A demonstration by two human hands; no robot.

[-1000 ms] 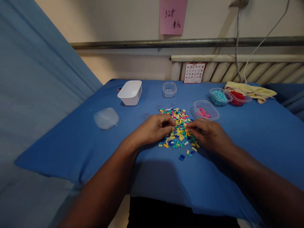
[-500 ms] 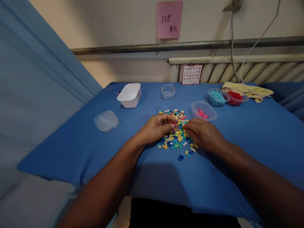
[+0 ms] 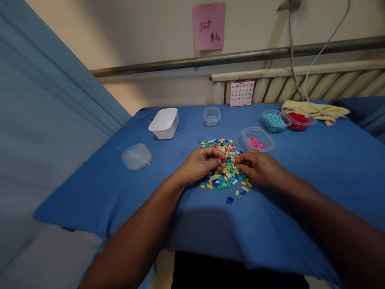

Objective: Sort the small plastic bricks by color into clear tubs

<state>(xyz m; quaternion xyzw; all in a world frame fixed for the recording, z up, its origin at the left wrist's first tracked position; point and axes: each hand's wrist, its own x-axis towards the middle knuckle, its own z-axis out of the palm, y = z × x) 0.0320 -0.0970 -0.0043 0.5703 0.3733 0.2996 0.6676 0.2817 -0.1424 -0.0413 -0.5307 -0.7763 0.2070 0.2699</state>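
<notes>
A heap of small coloured bricks [image 3: 226,170] lies in the middle of the blue table [image 3: 315,160]. My left hand [image 3: 200,164] rests on the heap's left side with its fingers curled and pinched together over the bricks. On the heap's right side, my right hand [image 3: 260,167] has its fingertips bunched among the bricks. What either hand grips is too small to make out. Just beyond my right hand stands a clear tub with a few pink bricks [image 3: 257,139].
At the back stand a white tub [image 3: 164,120], a small empty clear tub [image 3: 212,116], a tub of light-blue bricks [image 3: 273,120] and a tub of red bricks [image 3: 298,120]. A clear lid [image 3: 137,156] lies at the left. A yellow cloth [image 3: 319,108] lies at the far right.
Both hands stay on the heap, with only small finger movements; my right hand has edged slightly towards the left hand. The camera has tilted a little.
</notes>
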